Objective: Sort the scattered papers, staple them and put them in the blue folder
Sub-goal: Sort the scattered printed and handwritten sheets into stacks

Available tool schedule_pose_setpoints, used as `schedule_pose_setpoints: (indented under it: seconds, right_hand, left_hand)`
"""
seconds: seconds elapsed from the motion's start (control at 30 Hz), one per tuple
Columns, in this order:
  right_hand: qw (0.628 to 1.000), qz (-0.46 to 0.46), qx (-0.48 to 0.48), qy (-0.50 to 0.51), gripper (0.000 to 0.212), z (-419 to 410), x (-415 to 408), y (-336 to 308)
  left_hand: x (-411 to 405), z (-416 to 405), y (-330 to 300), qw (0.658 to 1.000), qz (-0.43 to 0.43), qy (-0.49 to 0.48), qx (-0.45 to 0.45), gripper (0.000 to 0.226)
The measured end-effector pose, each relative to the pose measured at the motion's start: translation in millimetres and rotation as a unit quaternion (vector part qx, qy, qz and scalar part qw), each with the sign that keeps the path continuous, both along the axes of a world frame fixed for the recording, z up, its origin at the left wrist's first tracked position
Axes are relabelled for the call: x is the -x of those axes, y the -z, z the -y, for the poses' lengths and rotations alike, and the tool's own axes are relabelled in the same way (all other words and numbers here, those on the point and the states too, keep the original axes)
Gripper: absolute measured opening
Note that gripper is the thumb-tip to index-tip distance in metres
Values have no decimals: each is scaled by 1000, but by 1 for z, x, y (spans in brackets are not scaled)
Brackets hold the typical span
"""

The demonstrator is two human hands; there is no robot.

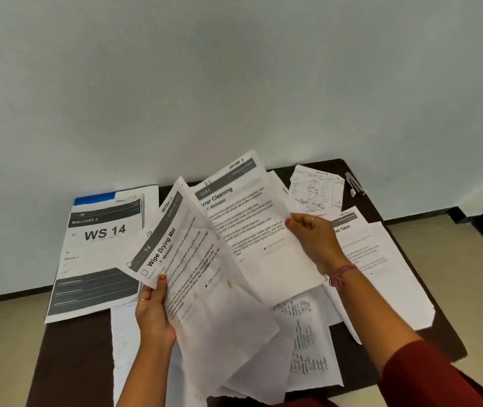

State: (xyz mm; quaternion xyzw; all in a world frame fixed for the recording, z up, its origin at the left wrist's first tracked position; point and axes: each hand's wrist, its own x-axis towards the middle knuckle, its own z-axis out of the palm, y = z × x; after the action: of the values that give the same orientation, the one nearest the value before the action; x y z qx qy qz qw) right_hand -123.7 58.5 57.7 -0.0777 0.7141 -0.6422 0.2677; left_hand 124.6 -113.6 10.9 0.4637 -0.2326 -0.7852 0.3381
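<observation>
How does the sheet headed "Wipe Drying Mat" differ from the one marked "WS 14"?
The Wipe Drying Mat sheet is lifted off the table, gripped by the left hand; the WS 14 sheet lies flat, untouched. The Wipe Drying Mat sheet is tilted and fanned among other pages; the WS 14 sheet lies partly over the blue folder. The WS 14 sheet carries a broad dark block low down. Both are printed white paper.

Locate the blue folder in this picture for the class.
In the head view the blue folder lies at the table's far left corner by the wall, mostly covered by the WS 14 sheet, with only its top edge showing.
</observation>
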Motion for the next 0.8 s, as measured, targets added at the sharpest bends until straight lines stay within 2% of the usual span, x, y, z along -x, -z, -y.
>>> schedule_pose_setpoints:
  seconds: [0.17,0.3,0.53,0.8]
  right_hand:
    - [998,54,-10,-7,8,1,-36,23]
    - [996,88,-19,-17,10,2,-57,37]
    - [991,121,-51,-15,27,1,-79,61]
    - [982,180,-31,-52,20,-8,-91,62]
  left_hand:
    - [-14,5,11,1000,14,10,-11,34]
    - [-19,6,15,998,42,39,-9,21]
    - [-18,7,22,996,68,55,-12,22]
    - [-16,7,29,995,62,74,-34,25]
